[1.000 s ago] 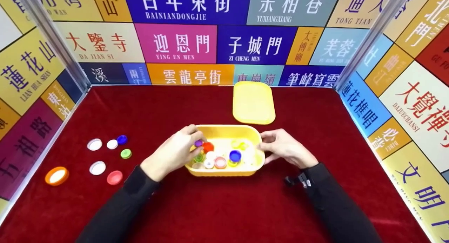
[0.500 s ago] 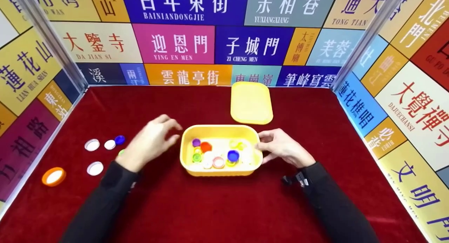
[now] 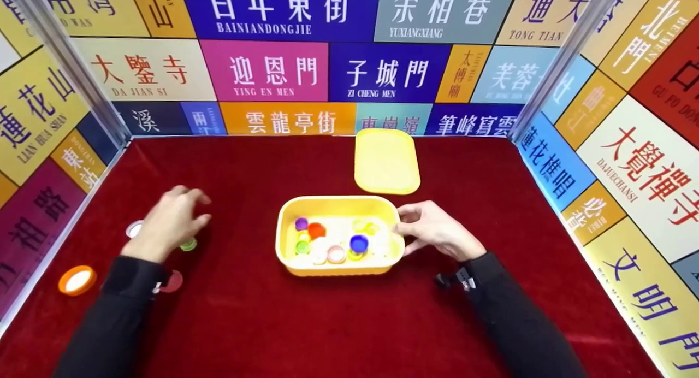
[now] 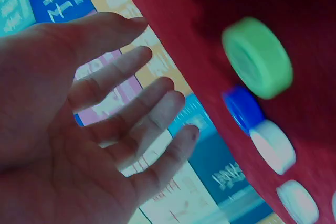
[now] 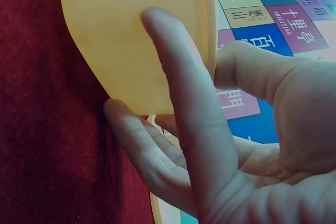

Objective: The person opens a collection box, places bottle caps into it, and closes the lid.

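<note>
A yellow tub (image 3: 338, 272) with rounded corners sits upright on a dark red cloth (image 3: 327, 329), and a person in black sleeves reaches in from the near side. The person's right hand (image 3: 437, 230) grasps the tub's right end, with the thumb and fingers on either side of the wall near the rim. The left hand (image 3: 172, 222) is well to the left of the tub, its fingers loosely spread and holding nothing, above several loose bottle caps.

Left of the tub, nearest the left hand, is a light green cap (image 3: 188, 244). The left wrist view also shows a blue cap (image 4: 244, 110) touching a white cap (image 4: 273, 146), with another white cap (image 4: 297, 202) beyond. A red cap (image 3: 173, 281), partly hidden by the sleeve, and an orange cap (image 3: 77, 281) with a white centre lie farther toward the person, also left of the tub.

Inside the tub are a purple cap (image 3: 302, 224), a deep blue cap (image 3: 359, 243), a pink cap (image 3: 336, 253) and other colourful pieces, some washed out by glare. Just behind the tub lies a flat yellow lid (image 3: 386, 160); beyond the tub stand panels (image 3: 273, 69) of colourful blocks with Chinese lettering.
</note>
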